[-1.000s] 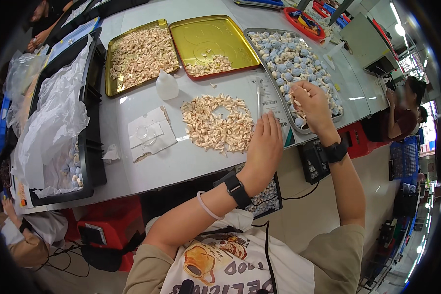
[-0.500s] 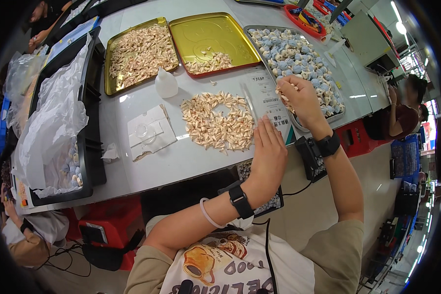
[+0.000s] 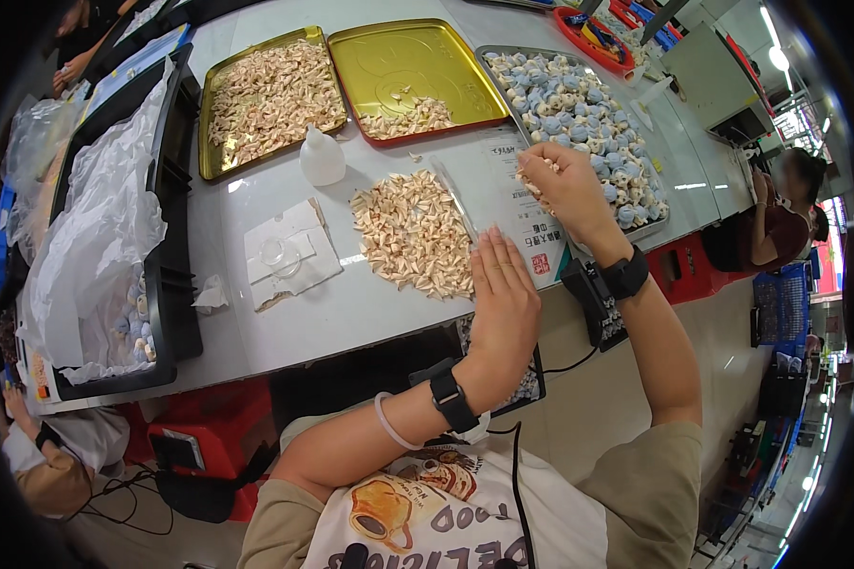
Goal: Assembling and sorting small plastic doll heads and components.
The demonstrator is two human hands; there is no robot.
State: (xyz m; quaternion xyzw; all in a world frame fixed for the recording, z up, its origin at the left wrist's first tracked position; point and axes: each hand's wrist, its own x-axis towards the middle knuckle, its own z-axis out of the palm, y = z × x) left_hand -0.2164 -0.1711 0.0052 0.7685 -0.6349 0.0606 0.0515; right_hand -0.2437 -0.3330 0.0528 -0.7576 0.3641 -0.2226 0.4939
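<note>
The left hand (image 3: 508,308) has its fingers stretched straight and close together by the lower end of a clear narrow strip (image 3: 454,194); whether they grip it cannot be told. The strip borders a pile of small cream pointed pieces (image 3: 413,235) on the glossy white table (image 3: 370,318). The right hand (image 3: 573,196) curls closed around similar pieces (image 3: 529,183), beside a silvery metal tray (image 3: 647,229)

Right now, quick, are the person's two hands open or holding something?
Left hand: open, fingers straight, beside the pile of small, pointed, cream-coloured pieces.
Right hand: closed, holding a few cream-coloured bits.
</note>
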